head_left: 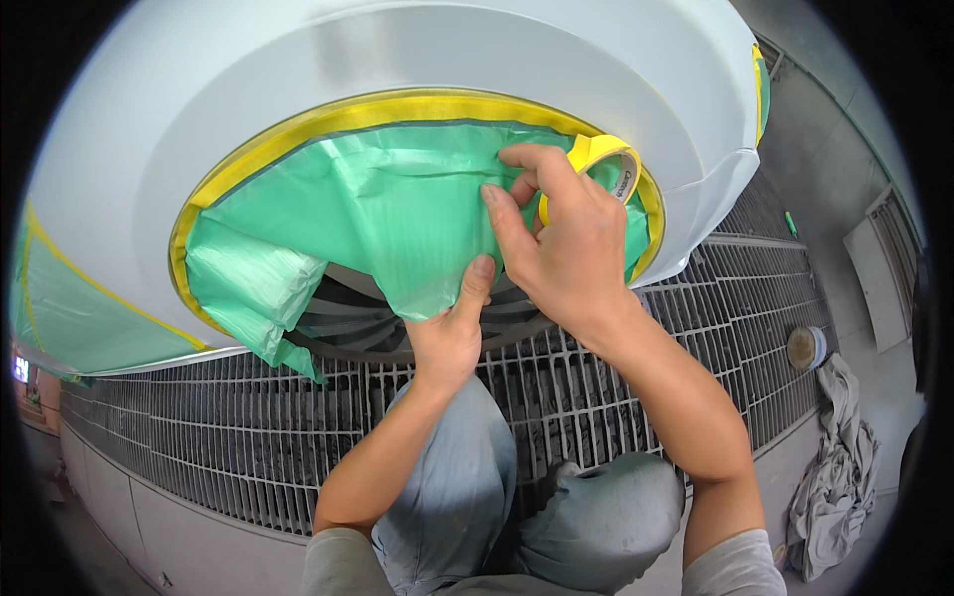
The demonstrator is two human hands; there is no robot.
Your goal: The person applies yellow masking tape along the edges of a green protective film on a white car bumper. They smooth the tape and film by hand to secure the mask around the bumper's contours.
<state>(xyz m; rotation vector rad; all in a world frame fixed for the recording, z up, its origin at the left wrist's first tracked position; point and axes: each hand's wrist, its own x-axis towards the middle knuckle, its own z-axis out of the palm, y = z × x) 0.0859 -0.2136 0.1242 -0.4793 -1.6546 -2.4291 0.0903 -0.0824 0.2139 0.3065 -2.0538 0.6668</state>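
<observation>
Green masking film (393, 214) hangs over the wheel arch of a pale grey car body (427, 50), bordered at the top by yellow masking tape (388, 107). At the film's lower edge my left hand (445, 333) is closed, thumb on top, the other fingers hidden beneath. My right hand (566, 238) has a roll of yellow masking tape (596, 154) lodged against its fingers, partly hidden by the hand. Its thumb and index finger are apart, close to the film's surface. Below the film, part of the dark wheel (353, 318) shows.
A metal floor grating (238, 437) runs beneath the car and my knees. More green film (94, 308) covers the car at left. Towards the right lie a small tub (806, 348), a crumpled grey cloth (835, 477) and a leaning panel (879, 273).
</observation>
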